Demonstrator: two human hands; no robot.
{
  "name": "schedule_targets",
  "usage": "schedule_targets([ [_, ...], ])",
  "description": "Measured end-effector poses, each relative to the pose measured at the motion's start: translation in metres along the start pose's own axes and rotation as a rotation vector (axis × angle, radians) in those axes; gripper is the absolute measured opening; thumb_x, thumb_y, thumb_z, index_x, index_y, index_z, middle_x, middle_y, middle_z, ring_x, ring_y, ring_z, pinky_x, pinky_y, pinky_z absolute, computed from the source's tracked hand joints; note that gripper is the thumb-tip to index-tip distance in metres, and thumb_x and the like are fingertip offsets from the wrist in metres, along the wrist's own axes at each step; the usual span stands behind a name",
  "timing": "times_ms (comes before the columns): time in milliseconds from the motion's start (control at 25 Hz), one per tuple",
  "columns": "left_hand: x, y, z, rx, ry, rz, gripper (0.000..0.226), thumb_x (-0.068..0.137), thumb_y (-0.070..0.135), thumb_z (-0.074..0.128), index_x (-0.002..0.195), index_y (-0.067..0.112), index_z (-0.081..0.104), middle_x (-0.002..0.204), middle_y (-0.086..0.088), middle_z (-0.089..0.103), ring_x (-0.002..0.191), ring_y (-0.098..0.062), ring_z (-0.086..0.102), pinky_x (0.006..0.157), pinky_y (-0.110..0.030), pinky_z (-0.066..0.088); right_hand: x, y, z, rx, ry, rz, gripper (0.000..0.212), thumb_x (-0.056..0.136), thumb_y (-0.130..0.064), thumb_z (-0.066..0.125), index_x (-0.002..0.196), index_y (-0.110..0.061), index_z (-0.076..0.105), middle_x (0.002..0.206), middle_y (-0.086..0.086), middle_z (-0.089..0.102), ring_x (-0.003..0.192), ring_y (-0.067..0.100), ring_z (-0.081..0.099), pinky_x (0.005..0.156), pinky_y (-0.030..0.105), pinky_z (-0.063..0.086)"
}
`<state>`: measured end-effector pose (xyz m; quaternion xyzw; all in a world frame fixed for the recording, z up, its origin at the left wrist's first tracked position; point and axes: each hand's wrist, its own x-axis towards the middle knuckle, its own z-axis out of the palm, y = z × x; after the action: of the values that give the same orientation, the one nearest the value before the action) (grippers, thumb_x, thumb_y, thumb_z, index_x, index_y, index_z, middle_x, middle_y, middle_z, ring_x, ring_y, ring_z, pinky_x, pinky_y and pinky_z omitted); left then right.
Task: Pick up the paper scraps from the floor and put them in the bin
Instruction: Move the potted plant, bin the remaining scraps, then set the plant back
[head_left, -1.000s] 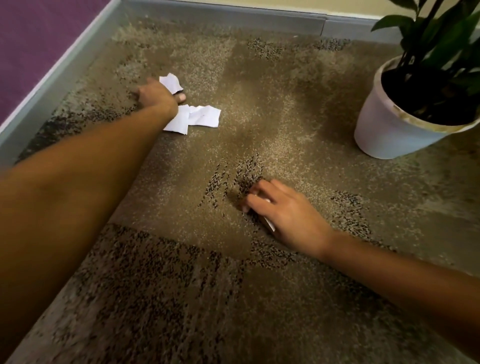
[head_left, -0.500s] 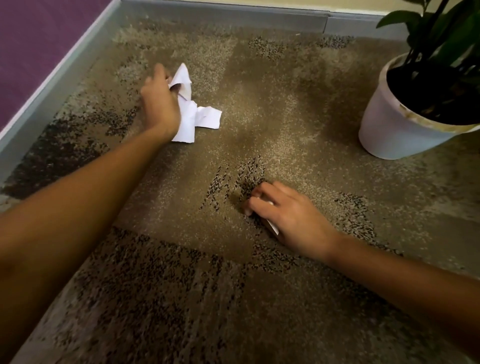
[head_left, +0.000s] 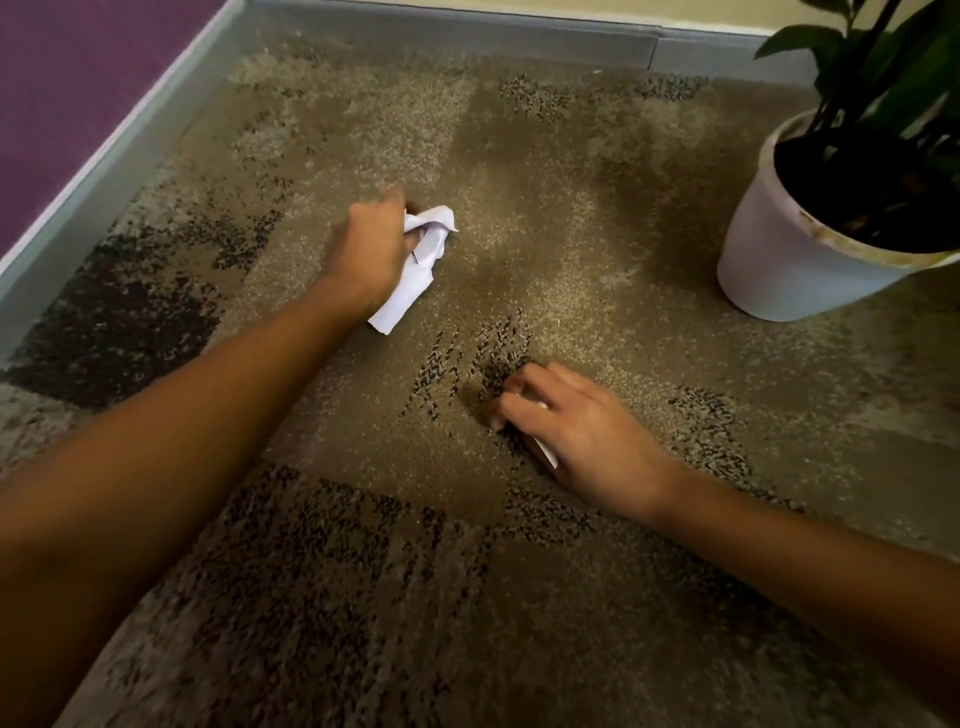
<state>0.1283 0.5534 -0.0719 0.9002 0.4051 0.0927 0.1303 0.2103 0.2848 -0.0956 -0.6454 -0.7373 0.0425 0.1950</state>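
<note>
My left hand (head_left: 371, 247) is closed around a bunch of white paper scraps (head_left: 418, 270), which hang from the fist just above the brown carpet. My right hand (head_left: 576, 436) rests knuckles-up on the carpet nearer to me, fingers curled over a small white paper scrap (head_left: 544, 451) whose edge pokes out beneath the palm. No bin is in view.
A white pot (head_left: 779, 260) with a dark-leaved plant stands on the carpet at the right. A grey skirting board (head_left: 130, 156) runs along the purple wall on the left and along the back wall. The patterned carpet (head_left: 519, 156) fills the floor.
My left hand has gathered the loose scraps off the carpet into its fist and drawn back toward me and to the right. The right hand has stayed put.
</note>
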Motion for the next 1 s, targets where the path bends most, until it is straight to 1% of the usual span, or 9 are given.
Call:
schedule_targets([
  [200, 0.001, 0.008, 0.001, 0.122, -0.031, -0.017, 0.027, 0.092, 0.019, 0.051, 0.099, -0.006, 0.058, 0.101, -0.030, 0.062, 0.089, -0.042, 0.061, 0.073, -0.044, 0.046, -0.001, 0.000, 0.001, -0.001, -0.010, 0.012, 0.048, 0.080, -0.015, 0.071, 0.118, -0.029, 0.044, 0.116, -0.001, 0.056, 0.098, 0.014, 0.056, 0.081, 0.027, 0.052],
  [280, -0.002, 0.010, 0.001, 0.071, -0.015, -0.059, 0.027, 0.093, 0.019, 0.052, 0.106, -0.004, 0.056, 0.105, -0.028, 0.063, 0.093, -0.041, 0.061, 0.076, -0.044, 0.047, -0.001, 0.000, 0.001, -0.018, 0.001, 0.012, 0.047, 0.081, -0.015, 0.071, 0.117, -0.028, 0.045, 0.115, 0.000, 0.056, 0.097, 0.014, 0.057, 0.080, 0.027, 0.052],
  [360, -0.004, 0.010, -0.003, -0.045, -0.004, -0.145, 0.032, 0.093, 0.023, 0.053, 0.117, 0.002, 0.049, 0.111, -0.024, 0.063, 0.098, -0.039, 0.061, 0.082, -0.045, 0.050, -0.001, -0.002, 0.001, -0.047, 0.006, 0.017, 0.048, 0.081, -0.015, 0.071, 0.119, -0.027, 0.044, 0.116, 0.001, 0.057, 0.097, 0.016, 0.057, 0.081, 0.028, 0.052],
  [480, -0.005, 0.018, -0.011, 0.002, -0.085, -0.176, 0.040, 0.094, 0.026, 0.053, 0.124, 0.001, 0.043, 0.117, -0.025, 0.059, 0.105, -0.041, 0.058, 0.086, -0.045, 0.047, -0.003, -0.005, -0.001, -0.060, 0.037, 0.008, 0.046, 0.083, -0.016, 0.069, 0.120, -0.025, 0.044, 0.114, 0.004, 0.058, 0.095, 0.017, 0.058, 0.079, 0.028, 0.052],
  [560, -0.007, 0.026, -0.017, 0.007, -0.122, -0.187, 0.038, 0.095, 0.020, 0.050, 0.123, -0.005, 0.047, 0.118, -0.028, 0.058, 0.107, -0.042, 0.057, 0.088, -0.043, 0.046, -0.004, -0.006, -0.003, -0.045, 0.029, 0.006, 0.045, 0.084, -0.019, 0.067, 0.121, -0.026, 0.041, 0.115, 0.005, 0.058, 0.097, 0.018, 0.058, 0.081, 0.030, 0.054],
  [680, -0.010, 0.038, -0.025, 0.035, -0.162, -0.296, 0.034, 0.097, 0.010, 0.043, 0.126, -0.004, 0.053, 0.127, -0.026, 0.057, 0.115, -0.039, 0.056, 0.091, -0.040, 0.046, -0.007, -0.009, -0.008, -0.040, 0.033, 0.031, 0.038, 0.087, -0.023, 0.062, 0.121, -0.024, 0.045, 0.116, 0.007, 0.058, 0.097, 0.019, 0.058, 0.081, 0.034, 0.055],
  [760, -0.014, 0.039, -0.029, -0.025, -0.192, -0.337, 0.037, 0.096, 0.014, 0.046, 0.130, 0.001, 0.053, 0.131, -0.023, 0.055, 0.119, -0.037, 0.054, 0.094, -0.039, 0.045, -0.012, -0.008, -0.011, -0.046, 0.012, 0.063, 0.035, 0.088, -0.026, 0.060, 0.121, -0.022, 0.050, 0.120, 0.007, 0.055, 0.101, 0.019, 0.056, 0.086, 0.035, 0.054],
  [880, -0.032, 0.036, -0.036, -0.232, -0.205, -0.361, 0.042, 0.095, 0.026, 0.051, 0.131, 0.006, 0.053, 0.130, -0.019, 0.057, 0.117, -0.034, 0.055, 0.095, -0.038, 0.044, -0.022, -0.007, -0.017, -0.046, -0.062, 0.111, 0.034, 0.093, -0.032, 0.052, 0.126, -0.022, 0.048, 0.129, 0.007, 0.048, 0.109, 0.018, 0.051, 0.093, 0.033, 0.049],
  [1000, -0.058, 0.034, -0.045, -0.456, -0.149, -0.414, 0.042, 0.094, 0.031, 0.053, 0.127, 0.007, 0.055, 0.122, -0.018, 0.062, 0.109, -0.034, 0.060, 0.092, -0.040, 0.048, -0.032, -0.011, -0.020, -0.080, -0.056, 0.177, 0.036, 0.091, -0.021, 0.058, 0.125, -0.019, 0.048, 0.128, 0.011, 0.049, 0.107, 0.021, 0.053, 0.090, 0.034, 0.050],
])
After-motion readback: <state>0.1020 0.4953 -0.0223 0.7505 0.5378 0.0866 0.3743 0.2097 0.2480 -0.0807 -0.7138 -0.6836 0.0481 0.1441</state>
